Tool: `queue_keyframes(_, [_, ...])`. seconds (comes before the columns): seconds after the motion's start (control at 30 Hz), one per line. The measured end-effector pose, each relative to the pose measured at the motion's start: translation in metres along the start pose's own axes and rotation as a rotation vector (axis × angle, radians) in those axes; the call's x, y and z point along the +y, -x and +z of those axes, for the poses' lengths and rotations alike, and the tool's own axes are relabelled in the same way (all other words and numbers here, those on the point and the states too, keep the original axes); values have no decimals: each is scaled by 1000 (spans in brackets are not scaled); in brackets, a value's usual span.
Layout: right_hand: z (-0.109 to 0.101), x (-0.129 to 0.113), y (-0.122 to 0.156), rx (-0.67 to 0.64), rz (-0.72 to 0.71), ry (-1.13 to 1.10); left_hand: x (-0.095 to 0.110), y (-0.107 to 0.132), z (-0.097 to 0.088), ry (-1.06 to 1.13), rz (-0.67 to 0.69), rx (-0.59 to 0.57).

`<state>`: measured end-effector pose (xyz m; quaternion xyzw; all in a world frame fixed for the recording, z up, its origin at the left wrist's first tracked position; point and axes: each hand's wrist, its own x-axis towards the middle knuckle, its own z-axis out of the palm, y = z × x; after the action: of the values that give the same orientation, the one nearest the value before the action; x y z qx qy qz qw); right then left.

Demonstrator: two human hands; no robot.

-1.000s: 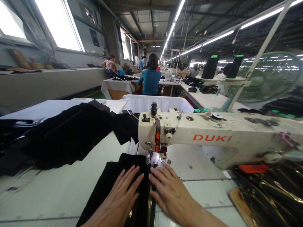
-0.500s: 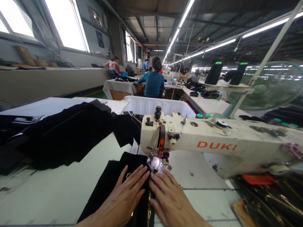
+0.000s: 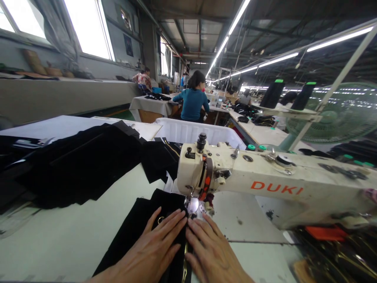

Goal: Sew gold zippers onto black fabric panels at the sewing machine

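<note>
Under the needle end of a white sewing machine marked DUKI lies a black fabric piece with a gold zipper running toward me. My left hand rests flat on the fabric, fingers stretched out toward the presser foot, next to a small gold ring. Along the right edge of the fabric, my right hand presses down beside the zipper with its fingers extended. Both sets of fingertips are just in front of the lit needle area.
Overlapping black fabric pieces are spread on the table at left. Behind the machine stands a white plastic bin. Thread cones and a green fan stand at right. A person in a teal top sits ahead.
The view has shifted slightly, so the machine sits a little farther right. My hands stay in nearly the same place on the fabric. The person ahead has turned their head to the right.
</note>
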<state>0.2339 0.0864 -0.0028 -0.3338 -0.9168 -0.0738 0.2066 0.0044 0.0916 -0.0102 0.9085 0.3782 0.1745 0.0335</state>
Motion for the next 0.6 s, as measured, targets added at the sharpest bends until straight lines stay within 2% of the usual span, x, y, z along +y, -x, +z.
queue_keyframes(0.27, [1, 3, 2, 0, -2, -17, -2, -4, -9, 84, -67, -50])
queue_keyframes(0.47, [3, 10, -1, 40, 197, -82, -2, -8, -18, 122, -59, -72])
queue_keyframes(0.6, [7, 12, -7, 8, 152, -18, 0, -9, -20, 109, -53, -61])
